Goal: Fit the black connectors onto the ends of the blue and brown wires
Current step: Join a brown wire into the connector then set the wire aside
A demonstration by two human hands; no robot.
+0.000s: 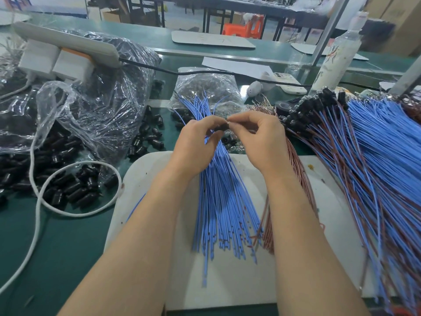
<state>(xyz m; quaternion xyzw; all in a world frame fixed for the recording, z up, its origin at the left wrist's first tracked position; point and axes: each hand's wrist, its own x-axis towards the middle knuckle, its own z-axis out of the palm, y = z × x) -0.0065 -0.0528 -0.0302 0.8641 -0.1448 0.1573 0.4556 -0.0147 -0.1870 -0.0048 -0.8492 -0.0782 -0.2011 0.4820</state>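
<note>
Two bare forearms [141, 236] reach over a smooth white board [227, 281], and above it the left hand [196, 137] pinches one small black connector [222, 127] of hard plastic, while the right hand [255, 135] pinches its right end with curled fingertips. Under this grip lies a fan of thin blue wires [223, 201], with thin brown wires [266, 224] just right of it. Left of the grip, short round loose connectors [75, 185] lie beside a crinkled clear bag [102, 106]; to the right is a thick heap of capped wires [376, 156].
</note>
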